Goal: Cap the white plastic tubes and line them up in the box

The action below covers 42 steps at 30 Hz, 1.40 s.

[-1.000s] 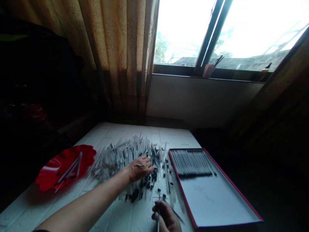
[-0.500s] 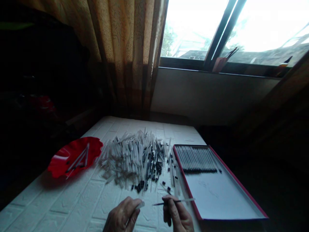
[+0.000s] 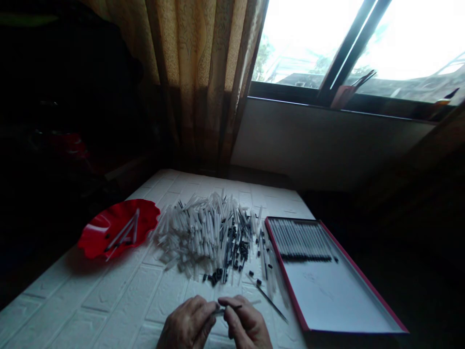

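Observation:
My left hand (image 3: 187, 325) and my right hand (image 3: 245, 327) meet at the table's near edge, fingertips pinched together. The left holds a clear pen barrel (image 3: 219, 311). The right pinches a thin dark refill (image 3: 235, 307) whose end meets the barrel. Just beyond them lies a heap of clear pen barrels (image 3: 198, 231) mixed with dark refills and small black caps (image 3: 234, 252). A loose dark refill (image 3: 271, 304) lies to the right of my hands.
A red-edged shallow box (image 3: 343, 310) at the right holds a row of finished pens (image 3: 301, 238) at its far end. A red scalloped dish (image 3: 105, 228) with a few pens sits at the left. Curtain and window sill rise behind the white table (image 3: 109, 300).
My left hand pulled back from the heap with a barrel. Both hands came together at the near edge, and the refill in my right hand now meets the barrel.

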Each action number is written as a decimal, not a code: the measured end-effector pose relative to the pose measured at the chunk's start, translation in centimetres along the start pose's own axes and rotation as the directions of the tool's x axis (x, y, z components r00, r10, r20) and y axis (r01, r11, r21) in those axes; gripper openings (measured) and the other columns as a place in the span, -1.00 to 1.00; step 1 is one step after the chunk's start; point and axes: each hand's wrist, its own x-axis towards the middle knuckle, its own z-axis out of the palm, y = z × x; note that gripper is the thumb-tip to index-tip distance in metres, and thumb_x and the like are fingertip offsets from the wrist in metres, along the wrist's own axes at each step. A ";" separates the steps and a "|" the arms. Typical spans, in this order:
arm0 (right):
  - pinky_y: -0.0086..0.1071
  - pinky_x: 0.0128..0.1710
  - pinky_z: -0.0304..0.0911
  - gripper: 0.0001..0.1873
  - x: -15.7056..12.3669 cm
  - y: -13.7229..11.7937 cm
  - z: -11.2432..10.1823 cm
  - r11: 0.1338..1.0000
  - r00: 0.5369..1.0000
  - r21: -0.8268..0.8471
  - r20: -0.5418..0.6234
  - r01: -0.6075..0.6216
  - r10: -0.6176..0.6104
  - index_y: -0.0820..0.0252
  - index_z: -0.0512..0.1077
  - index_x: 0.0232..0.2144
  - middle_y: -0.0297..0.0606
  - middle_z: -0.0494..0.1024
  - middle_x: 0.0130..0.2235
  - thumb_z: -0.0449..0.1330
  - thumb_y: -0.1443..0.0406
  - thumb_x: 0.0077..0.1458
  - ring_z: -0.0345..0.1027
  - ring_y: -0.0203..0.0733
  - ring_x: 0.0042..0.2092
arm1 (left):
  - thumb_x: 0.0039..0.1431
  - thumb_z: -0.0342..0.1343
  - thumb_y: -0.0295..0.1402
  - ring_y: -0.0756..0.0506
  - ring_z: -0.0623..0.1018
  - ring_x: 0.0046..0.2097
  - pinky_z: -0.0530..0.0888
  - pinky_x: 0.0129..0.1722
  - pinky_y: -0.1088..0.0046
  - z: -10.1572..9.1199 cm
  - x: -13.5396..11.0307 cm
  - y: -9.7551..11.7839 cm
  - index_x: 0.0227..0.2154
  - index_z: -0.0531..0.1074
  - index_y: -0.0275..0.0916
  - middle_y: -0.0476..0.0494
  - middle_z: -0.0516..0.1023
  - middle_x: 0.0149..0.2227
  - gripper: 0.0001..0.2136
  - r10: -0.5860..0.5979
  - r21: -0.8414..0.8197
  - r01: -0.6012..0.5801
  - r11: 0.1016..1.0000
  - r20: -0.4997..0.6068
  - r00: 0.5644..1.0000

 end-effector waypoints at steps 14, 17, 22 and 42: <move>-0.40 -0.36 0.23 -0.79 6.6 -1.9 -6.8 0.315 0.988 -0.949 0.050 0.001 0.145 0.05 0.54 -0.25 -0.19 0.56 -0.19 0.12 0.36 0.14 0.49 -0.08 -0.23 | 0.36 -0.04 -0.31 -0.04 0.64 -0.23 0.54 -0.18 0.59 0.3 -0.7 -1.0 -0.03 0.39 -0.08 -0.06 0.63 -0.26 -0.80 -0.122 -0.089 0.109 0.990 -0.158 0.980; -0.42 -0.41 0.19 -0.79 7.1 -1.7 -7.0 0.235 0.978 -0.972 0.076 0.029 0.193 0.07 0.52 -0.37 -0.22 0.56 -0.25 0.09 0.37 0.17 0.49 -0.12 -0.27 | 0.37 -0.06 -0.27 -0.03 0.64 -0.26 0.55 -0.22 0.60 0.6 -0.7 -1.2 -0.05 0.39 -0.12 -0.07 0.62 -0.29 -0.80 -0.114 -0.061 0.105 0.993 -0.158 0.981; -0.36 -0.35 0.24 -0.80 6.6 -1.8 -6.7 0.437 0.989 -0.900 0.057 -0.008 0.134 0.14 0.47 -0.35 -0.18 0.57 -0.29 0.04 0.40 0.15 0.48 -0.08 -0.27 | 0.37 -0.07 -0.27 -0.03 0.64 -0.28 0.56 -0.25 0.60 0.7 -0.6 -1.2 -0.07 0.41 -0.15 -0.08 0.61 -0.31 -0.79 -0.105 -0.014 0.104 0.994 -0.142 0.984; -0.55 -0.61 0.05 -0.45 2.0 0.8 -0.9 0.749 0.860 0.428 0.174 -0.506 0.481 0.20 0.48 -0.40 -0.39 0.47 -0.53 0.45 -0.07 -0.32 0.20 -0.43 -0.59 | 0.38 -0.13 -0.37 -0.05 0.61 -0.39 0.56 -0.37 0.54 0.3 0.2 -0.1 -0.08 0.38 -0.22 -0.10 0.58 -0.39 -0.79 0.010 0.078 -0.002 0.997 -0.102 0.995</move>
